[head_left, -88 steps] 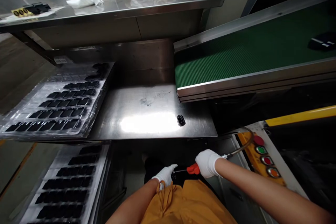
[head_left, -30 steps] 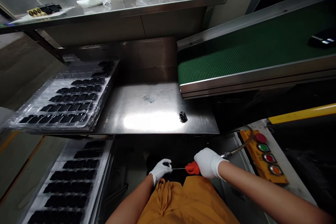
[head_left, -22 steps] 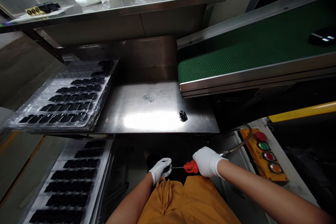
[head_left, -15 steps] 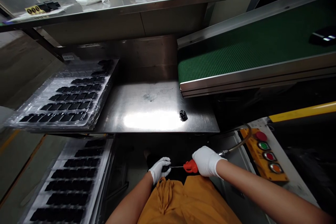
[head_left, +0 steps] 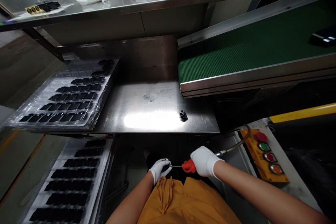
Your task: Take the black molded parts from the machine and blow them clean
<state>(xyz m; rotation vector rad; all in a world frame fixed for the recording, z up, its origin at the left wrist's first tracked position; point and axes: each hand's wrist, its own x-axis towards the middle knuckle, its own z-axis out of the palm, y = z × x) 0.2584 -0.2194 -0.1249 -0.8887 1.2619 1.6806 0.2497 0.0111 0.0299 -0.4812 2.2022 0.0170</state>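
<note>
My right hand (head_left: pixel 204 162), in a white glove, is shut around a screwdriver with an orange-red handle (head_left: pixel 189 166). Its thin metal shaft points left to my left hand (head_left: pixel 159 170), also gloved. The shaft tip meets a small black part (head_left: pixel 167 168) held in those fingers, which hide most of it. A metal fitting and a braided hose (head_left: pixel 235 147) run from behind my right hand. Both hands are in front of my orange apron (head_left: pixel 181 199). A similar small black piece (head_left: pixel 183 115) lies on the steel table (head_left: pixel 147 120), beyond my hands.
Clear plastic trays of black parts (head_left: pixel 63 98) are stacked at left, with more (head_left: pixel 76 178) lower left. A green conveyor belt (head_left: pixel 249 56) carrying a dark item runs at right. A yellow button panel (head_left: pixel 266 155) sits right of my hand. White cloths lie on a steel shelf (head_left: pixel 118 3).
My right hand and the screwdriver have shifted slightly left, closer to my left hand. The whole view has also tilted slightly, with the table and shelf sitting a little higher.
</note>
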